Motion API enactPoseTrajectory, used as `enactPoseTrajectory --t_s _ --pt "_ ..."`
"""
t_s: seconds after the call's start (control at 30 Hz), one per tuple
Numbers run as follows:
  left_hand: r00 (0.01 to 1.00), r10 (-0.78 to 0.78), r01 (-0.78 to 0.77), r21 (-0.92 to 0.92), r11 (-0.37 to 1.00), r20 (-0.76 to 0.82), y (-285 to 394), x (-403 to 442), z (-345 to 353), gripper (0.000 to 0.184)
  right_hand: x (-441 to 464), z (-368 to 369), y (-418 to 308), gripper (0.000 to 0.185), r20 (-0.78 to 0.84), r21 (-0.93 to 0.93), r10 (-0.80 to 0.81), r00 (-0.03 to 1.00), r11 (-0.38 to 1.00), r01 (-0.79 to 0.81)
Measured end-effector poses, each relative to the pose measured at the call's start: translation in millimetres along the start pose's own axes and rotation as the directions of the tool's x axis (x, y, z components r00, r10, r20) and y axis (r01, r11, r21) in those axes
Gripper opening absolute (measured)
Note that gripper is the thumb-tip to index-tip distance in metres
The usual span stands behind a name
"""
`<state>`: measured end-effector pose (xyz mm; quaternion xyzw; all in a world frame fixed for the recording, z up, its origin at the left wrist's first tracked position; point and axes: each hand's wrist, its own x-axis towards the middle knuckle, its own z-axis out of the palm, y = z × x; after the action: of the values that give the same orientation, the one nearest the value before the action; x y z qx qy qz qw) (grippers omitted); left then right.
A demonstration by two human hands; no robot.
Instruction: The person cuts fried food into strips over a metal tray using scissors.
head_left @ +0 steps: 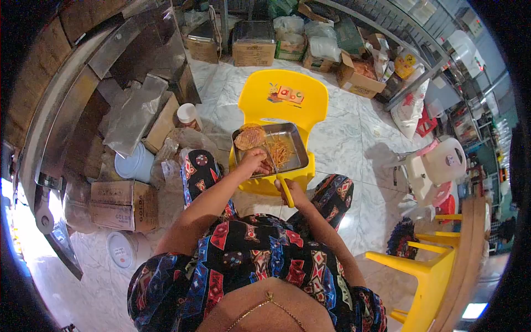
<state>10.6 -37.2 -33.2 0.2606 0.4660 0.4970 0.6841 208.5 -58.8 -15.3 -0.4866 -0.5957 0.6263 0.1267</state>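
We had our right hand (294, 193) wrapped around the yellow handle of a knife (287, 191), its blade angled over the metal tray (298, 145) on the yellow chair (285, 112). Our left hand (255, 162) was bent just below the brown slab (250, 136) at the tray's left end; we could not tell what its grip pinched. Thin strips (281, 152) lay right of the slab.

Left of the left grip (254, 162), a white-lidded jar (187, 114) stands near a pale blue bucket (134, 164) and a GOLDA cardboard carton (123, 206). Well beyond the grip sits a brown cardboard box (253, 53). Far right of the right grip (293, 193) are a white sack (410, 110), a white plastic chair (440, 162) and a yellow plastic seat (431, 271).
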Motion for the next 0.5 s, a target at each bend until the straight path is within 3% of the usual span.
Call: enactPoseTrajectory --t_s 0.07,0.2,0.3,0.37,0.5 --pt "1.000 0.009 -0.009 -0.001 1.000 0.001 -1 2 0 0.013 2 -2 2 0.048 0.009 -0.036 -0.016 1.000 0.999 0.017" --pt "1.000 -0.030 0.030 0.036 0.999 0.009 2 0 3 0.013 8 2 10 0.050 0.000 -0.014 -0.034 0.999 0.999 0.034" --pt "0.997 -0.060 0.055 0.079 0.995 0.056 1 -3 5 0.012 12 4 10 0.052 0.004 0.146 -0.036 0.999 0.989 0.035" --pt "0.994 -0.072 0.066 0.077 0.995 0.078 -1 -1 5 0.012 11 3 8 0.053 -0.016 -0.019 -0.041 0.999 0.999 0.040" --pt "0.997 -0.040 0.035 0.063 0.997 0.067 -4 2 1 0.012 13 1 7 0.054 -0.023 -0.057 -0.010 1.000 0.998 0.008"
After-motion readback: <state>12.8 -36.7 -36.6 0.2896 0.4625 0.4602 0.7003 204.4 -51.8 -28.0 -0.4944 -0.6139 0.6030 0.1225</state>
